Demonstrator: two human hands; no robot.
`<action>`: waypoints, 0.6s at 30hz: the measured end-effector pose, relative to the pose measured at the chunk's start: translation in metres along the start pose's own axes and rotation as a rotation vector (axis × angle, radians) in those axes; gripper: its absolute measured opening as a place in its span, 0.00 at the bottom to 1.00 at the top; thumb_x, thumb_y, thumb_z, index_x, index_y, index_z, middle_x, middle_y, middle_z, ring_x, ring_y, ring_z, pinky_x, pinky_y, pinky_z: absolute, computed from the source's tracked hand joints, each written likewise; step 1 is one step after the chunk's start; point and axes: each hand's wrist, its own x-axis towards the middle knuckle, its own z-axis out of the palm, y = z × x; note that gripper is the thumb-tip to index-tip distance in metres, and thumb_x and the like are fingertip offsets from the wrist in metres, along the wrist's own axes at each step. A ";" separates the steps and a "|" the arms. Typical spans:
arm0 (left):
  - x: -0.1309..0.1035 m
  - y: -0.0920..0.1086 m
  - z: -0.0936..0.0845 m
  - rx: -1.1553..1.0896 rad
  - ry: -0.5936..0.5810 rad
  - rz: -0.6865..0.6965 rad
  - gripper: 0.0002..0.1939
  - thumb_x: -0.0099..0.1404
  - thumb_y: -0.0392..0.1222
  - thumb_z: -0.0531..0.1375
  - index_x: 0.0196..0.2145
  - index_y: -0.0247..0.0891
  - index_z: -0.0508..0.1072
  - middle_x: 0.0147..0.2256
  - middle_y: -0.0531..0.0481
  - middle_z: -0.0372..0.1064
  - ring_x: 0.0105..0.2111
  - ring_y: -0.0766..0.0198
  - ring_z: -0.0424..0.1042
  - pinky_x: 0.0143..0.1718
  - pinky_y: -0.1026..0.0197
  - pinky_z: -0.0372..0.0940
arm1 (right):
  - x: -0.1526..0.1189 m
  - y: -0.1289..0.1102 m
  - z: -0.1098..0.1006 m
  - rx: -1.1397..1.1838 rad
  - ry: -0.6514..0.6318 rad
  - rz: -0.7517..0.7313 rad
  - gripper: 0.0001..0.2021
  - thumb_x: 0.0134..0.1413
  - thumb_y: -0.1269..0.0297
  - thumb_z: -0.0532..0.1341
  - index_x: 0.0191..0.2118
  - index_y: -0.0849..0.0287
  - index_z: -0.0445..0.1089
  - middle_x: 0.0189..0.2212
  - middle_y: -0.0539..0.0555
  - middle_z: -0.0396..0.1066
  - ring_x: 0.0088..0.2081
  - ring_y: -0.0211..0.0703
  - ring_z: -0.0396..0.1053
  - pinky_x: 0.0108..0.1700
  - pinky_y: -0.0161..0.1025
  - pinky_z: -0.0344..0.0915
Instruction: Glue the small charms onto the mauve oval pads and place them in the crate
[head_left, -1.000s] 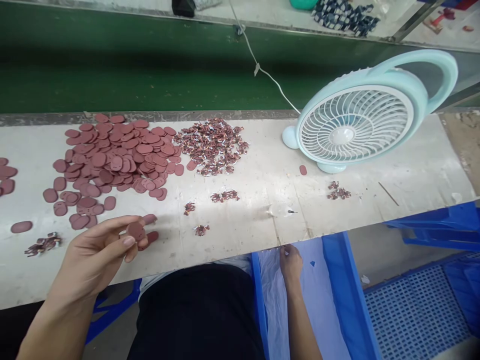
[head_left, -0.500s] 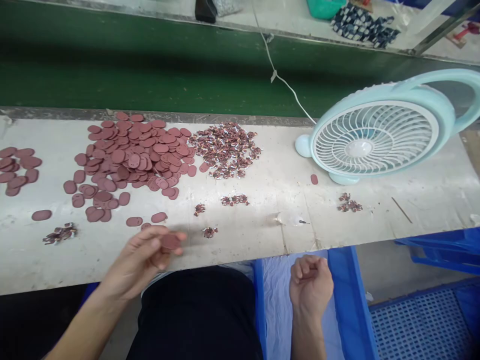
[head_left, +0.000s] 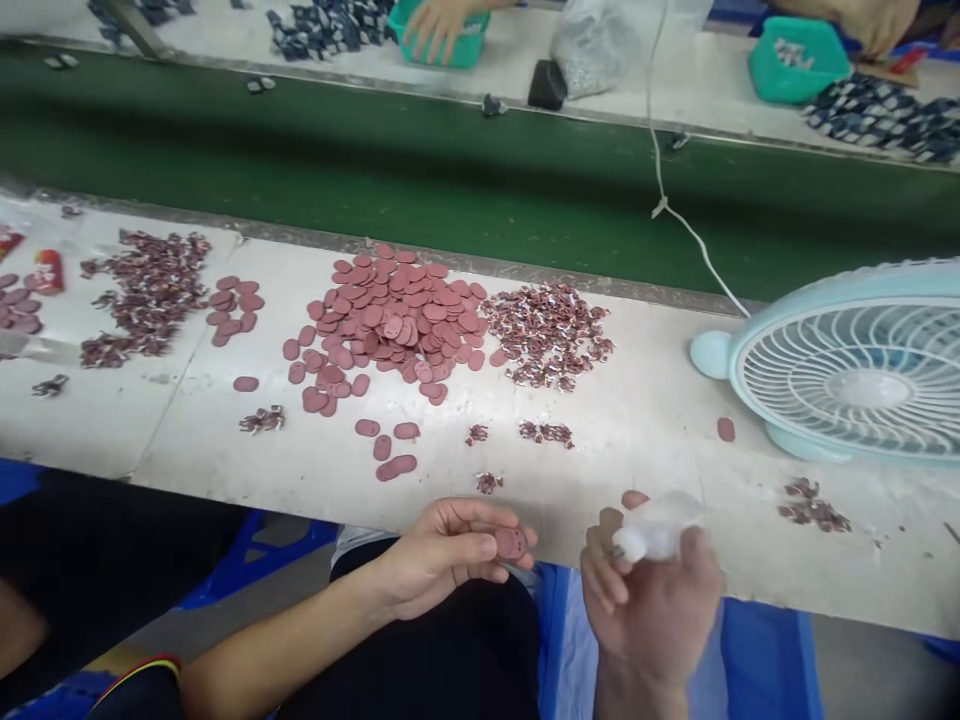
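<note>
1. While the left hand (head_left: 442, 555) pinches a reddish-brown oval disc (head_left: 511, 544) at near centre, the right hand (head_left: 651, 608) curls its fingers round a blurred, translucent white bottle (head_left: 666, 525).
2. Work looks unfinished: loose discs (head_left: 412, 305) remain heaped farther left.

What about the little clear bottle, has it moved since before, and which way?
Yes: judged against the table, where it lay before, the clear bottle has gone up, into the right hand.

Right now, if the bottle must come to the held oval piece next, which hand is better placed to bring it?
Probably the right hand: it holds the translucent bottle, while the left hand, close beside it, is occupied with the reddish oval piece.
</note>
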 end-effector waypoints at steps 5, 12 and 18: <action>0.002 0.001 0.003 -0.026 0.021 -0.003 0.19 0.58 0.34 0.74 0.49 0.41 0.83 0.52 0.42 0.81 0.44 0.57 0.83 0.39 0.67 0.75 | -0.023 0.026 0.035 -0.370 0.170 -0.138 0.20 0.51 0.41 0.67 0.39 0.52 0.73 0.17 0.45 0.65 0.13 0.37 0.60 0.13 0.33 0.59; 0.004 -0.002 -0.001 0.001 -0.017 0.036 0.21 0.52 0.30 0.76 0.44 0.42 0.82 0.45 0.44 0.82 0.38 0.59 0.83 0.33 0.65 0.77 | -0.020 0.021 0.030 -0.427 0.140 -0.171 0.20 0.50 0.39 0.67 0.37 0.50 0.74 0.16 0.44 0.62 0.12 0.38 0.59 0.12 0.34 0.57; 0.007 -0.004 0.000 0.100 -0.013 0.079 0.23 0.54 0.33 0.76 0.48 0.41 0.82 0.48 0.43 0.81 0.39 0.58 0.84 0.32 0.67 0.77 | -0.020 0.024 0.025 -0.434 0.171 -0.201 0.19 0.51 0.40 0.66 0.37 0.50 0.75 0.17 0.45 0.64 0.13 0.38 0.60 0.12 0.35 0.58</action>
